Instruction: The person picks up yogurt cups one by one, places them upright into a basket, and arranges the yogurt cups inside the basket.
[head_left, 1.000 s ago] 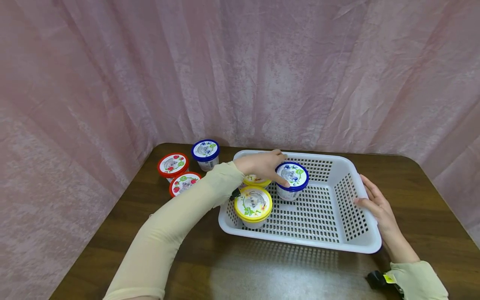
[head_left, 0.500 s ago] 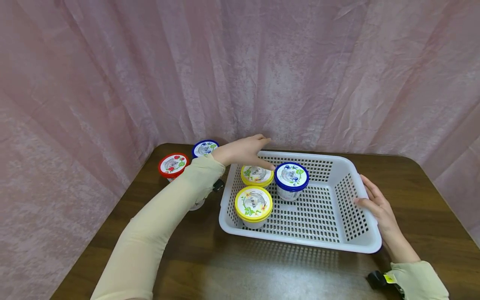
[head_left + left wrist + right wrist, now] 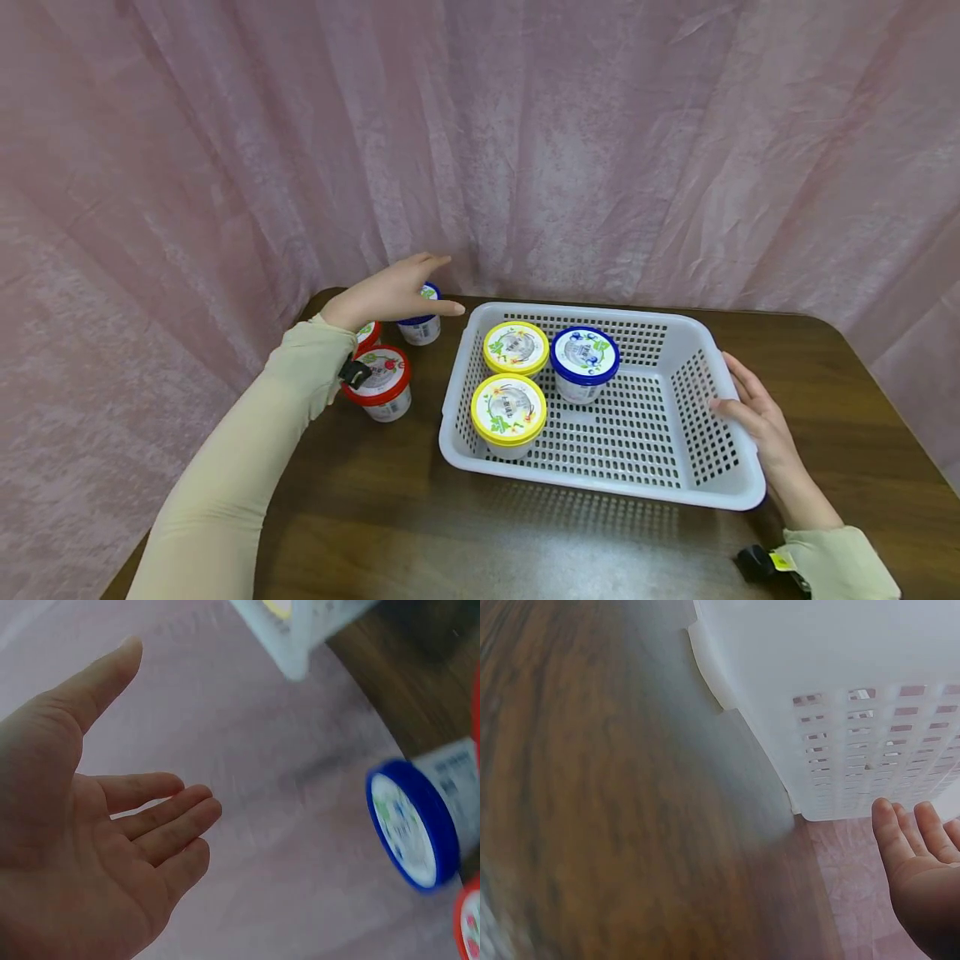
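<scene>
Far left on the table [image 3: 375,525], the left hand [image 3: 390,293] hung near the outer blue tub [image 3: 422,332], thumb and fingers spread, holding nothing; two red tubs [image 3: 387,385] stood nearer. To the right, the right hand [image 3: 767,427] pinched the end wall of the basket [image 3: 600,484], where two yellow tubs [image 3: 509,408] and a second blue tub [image 3: 585,354] stood. The step seemed a reach for another tub; next, probably, the fingers needed to close round one lid.

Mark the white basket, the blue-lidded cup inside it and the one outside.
White basket [image 3: 600,483]: head view, on its near rim.
Blue-lidded cup inside [image 3: 585,354]: head view, on its lid.
Blue-lidded cup outside [image 3: 409,825]: left wrist view, on its lid.
</scene>
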A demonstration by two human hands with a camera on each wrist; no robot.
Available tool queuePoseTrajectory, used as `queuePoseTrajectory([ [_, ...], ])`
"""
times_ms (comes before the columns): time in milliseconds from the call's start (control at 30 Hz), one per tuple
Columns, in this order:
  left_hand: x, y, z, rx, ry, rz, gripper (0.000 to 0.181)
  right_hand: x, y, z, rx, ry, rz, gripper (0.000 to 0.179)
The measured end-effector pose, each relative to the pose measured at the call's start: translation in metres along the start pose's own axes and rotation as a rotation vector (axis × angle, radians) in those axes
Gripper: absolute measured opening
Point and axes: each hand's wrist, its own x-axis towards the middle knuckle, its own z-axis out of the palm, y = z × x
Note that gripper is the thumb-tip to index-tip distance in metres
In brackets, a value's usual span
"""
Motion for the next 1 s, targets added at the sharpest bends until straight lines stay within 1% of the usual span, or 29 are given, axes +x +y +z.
queuePoseTrajectory([
  [267, -0.034, -0.04, -0.016, -0.004, 0.079, -0.069, 0.092, 0.001, 0.002, 0.0, 0.001, -0.005, 0.0, 0.064],
  [433, -0.054, -0.059, -0.021, -0.061, 0.11, -0.129, 0.096, 0.001, 0.002, -0.001, 0.003, -0.008, -0.005, 0.064],
  [533, -0.063, -0.067, -0.021, -0.074, 0.121, -0.153, 0.099, 0.001, 0.001, -0.002, -0.003, -0.006, -0.004, 0.064],
  [667, -0.069, -0.075, -0.018, -0.074, 0.127, -0.159, 0.1, 0.001, 0.0, -0.003, -0.012, 0.001, -0.001, 0.064],
  [767, -0.073, -0.078, -0.013, -0.072, 0.134, -0.155, 0.099, 0.001, 0.0, -0.003, -0.007, 0.0, -0.002, 0.064],
  [900, -0.079, -0.083, -0.002, -0.094, 0.142, -0.141, 0.097, 0.001, 0.001, -0.002, 0.003, -0.004, -0.005, 0.064],
  [1000, -0.083, -0.087, 0.007, -0.127, 0.138, -0.127, 0.097, 0.0, 0.002, -0.002, -0.002, -0.003, -0.008, 0.064],
])
